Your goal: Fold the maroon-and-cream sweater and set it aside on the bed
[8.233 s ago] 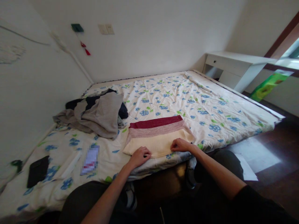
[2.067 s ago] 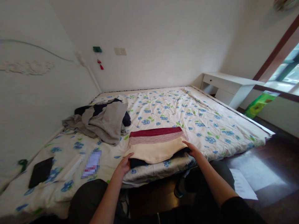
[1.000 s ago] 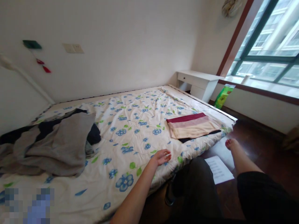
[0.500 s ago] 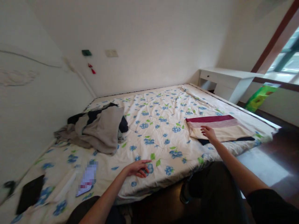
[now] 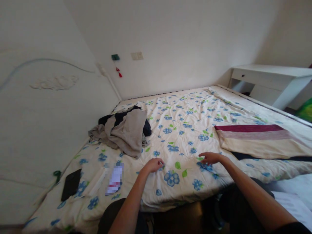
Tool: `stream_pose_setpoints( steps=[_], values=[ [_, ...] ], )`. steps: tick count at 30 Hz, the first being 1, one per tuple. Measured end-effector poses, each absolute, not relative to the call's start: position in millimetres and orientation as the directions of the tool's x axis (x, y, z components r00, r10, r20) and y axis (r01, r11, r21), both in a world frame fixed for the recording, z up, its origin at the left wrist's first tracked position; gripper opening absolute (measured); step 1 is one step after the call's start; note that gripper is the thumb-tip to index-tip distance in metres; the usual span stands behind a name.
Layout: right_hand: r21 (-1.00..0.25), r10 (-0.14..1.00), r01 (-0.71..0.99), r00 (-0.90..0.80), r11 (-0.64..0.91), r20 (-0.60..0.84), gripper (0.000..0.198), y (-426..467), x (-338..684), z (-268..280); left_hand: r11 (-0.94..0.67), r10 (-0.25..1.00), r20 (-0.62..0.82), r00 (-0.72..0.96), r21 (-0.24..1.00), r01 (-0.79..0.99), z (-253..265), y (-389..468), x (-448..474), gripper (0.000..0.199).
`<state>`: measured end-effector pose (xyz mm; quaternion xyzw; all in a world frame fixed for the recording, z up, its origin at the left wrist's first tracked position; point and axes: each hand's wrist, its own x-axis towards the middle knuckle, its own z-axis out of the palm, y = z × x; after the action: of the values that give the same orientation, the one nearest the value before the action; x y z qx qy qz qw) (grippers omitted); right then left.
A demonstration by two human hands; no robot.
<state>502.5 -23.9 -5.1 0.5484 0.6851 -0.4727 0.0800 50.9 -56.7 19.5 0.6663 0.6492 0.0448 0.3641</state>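
My left hand [image 5: 155,164] hovers low over or rests on the flowered sheet [image 5: 185,152], its fingers loosely bent and nothing seen in them. It is nearest to a crumpled heap of grey-brown knit clothing [image 5: 130,133] with black fabric under it. To the right, my right hand [image 5: 210,158] holds nothing, with its fingers stretched out over the sheet; whether it touches the cloth I cannot tell. Beyond that hand lies a flat folded knit [image 5: 258,139] with maroon, mauve and cream bands, dark cloth showing beneath its front edge.
A black flat device [image 5: 71,184] and a blurred pale packet [image 5: 114,178] lie at the bed's left. A white desk [image 5: 268,81] stands beyond the right side. Walls border the bed at the left and back. My knees are against the front edge.
My right hand has moved left, off the folded striped knit and over the sheet. My left hand has shifted forward, nearer the crumpled heap. The view has turned left.
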Motion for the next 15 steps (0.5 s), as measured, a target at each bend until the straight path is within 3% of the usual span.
stream_pose_setpoints(
  steps=[3, 5, 9, 15],
  values=[
    [-0.544, 0.663, 0.836, -0.366, -0.073, -0.653, 0.085, -19.8, 499.7, -8.1, 0.138, 0.979, -0.201, -0.044, 0.483, 0.865, 36.0, -29.8, 9.1, 0.004],
    [-0.554, 0.648, 0.829, -0.379, -0.08, -0.661, 0.084, -20.6, 497.1, -11.4, 0.206, 0.978, -0.119, -0.17, 0.457, 0.865, 43.5, -18.6, -16.8, 0.01],
    [-0.571, 0.636, 0.814, -0.388, -0.102, -0.667, 0.084, -21.5, 497.1, -11.4, 0.318, 0.937, -0.026, -0.349, 0.479, 0.818, 45.0, -15.6, -43.3, 0.022],
    [-0.559, 0.676, 0.816, -0.329, -0.149, -0.66, 0.08, -18.6, 499.8, -7.4, 0.346, 0.892, 0.009, -0.452, 0.631, 0.695, 48.0, -9.3, -32.4, 0.025]
  ],
)
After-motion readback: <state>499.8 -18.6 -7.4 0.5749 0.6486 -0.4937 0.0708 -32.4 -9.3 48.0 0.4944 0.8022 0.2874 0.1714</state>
